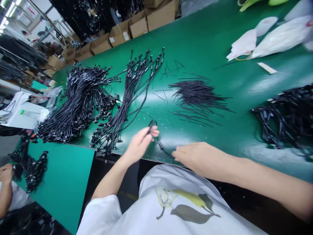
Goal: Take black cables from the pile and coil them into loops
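A black cable [160, 144] runs between my two hands near the front edge of the green table [137, 147]. My left hand [141, 142] is closed on a looped part of it, thumb and fingers pinched together. My right hand [188, 155], slightly blurred, pinches the cable's other stretch low by the table edge. Beyond my hands lies a pile of thin black ties [195, 93], with several strewn loose around it. Left of my left hand is a bundle of black cables [127, 94] with small connectors at their ends.
A larger heap of black cables [83, 94] lies farther left. Coiled black cables [288, 114] sit at the right, below white wrapped bundles [274, 39]. Cardboard boxes [139, 24] line the far edge. At the lower left, another person's hand [6, 173] is beside more cables [34, 169].
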The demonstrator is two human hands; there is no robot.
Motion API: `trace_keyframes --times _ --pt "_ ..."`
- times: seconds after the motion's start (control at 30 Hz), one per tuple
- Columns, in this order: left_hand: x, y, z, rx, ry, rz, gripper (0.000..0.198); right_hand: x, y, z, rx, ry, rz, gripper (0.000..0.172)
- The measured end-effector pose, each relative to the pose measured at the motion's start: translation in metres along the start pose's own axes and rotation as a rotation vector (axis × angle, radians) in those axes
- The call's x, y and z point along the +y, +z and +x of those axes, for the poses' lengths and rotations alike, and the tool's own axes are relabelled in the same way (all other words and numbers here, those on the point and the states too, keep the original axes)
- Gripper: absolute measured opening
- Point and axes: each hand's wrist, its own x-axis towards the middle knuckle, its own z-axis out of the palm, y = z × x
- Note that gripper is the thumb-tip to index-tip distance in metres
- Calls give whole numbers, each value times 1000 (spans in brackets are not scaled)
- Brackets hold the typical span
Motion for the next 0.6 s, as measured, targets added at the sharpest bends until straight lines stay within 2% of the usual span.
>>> trace_keyframes --times 0.07,0.13,0.17,0.23,0.27,0.3,0.37,0.47,0.53,0.6 --pt "-6 15 -2 -200 9 184 29 -7 -8 11 18 -54 73 27" --pt "-9 22 -6 -349 -23 210 31 -2 -16 22 118 24 188 27" --pt "-10 23 -7 -368 -45 155 32 3 -17 26 191 95 277 24" --pt "-11 24 -7 -297 -72 -48 34 13 -13 32 359 230 492 20" --pt "-12 25 -7 -220 -69 -167 35 15 -6 35 430 295 599 30" --pt "-13 26 -5 -136 -64 -273 35 16 2 37 466 362 700 36" --pt "-17 33 -1 -2 -74 -410 36 13 23 42 474 500 888 33" --pt "-26 48 3 52 -162 -484 41 4 45 48 591 659 1110 40" --pt "-30 57 5 66 -208 -556 44 2 50 51 701 677 1221 41" --pt "-30 59 6 117 -218 -672 44 1 49 53 690 666 1361 41"
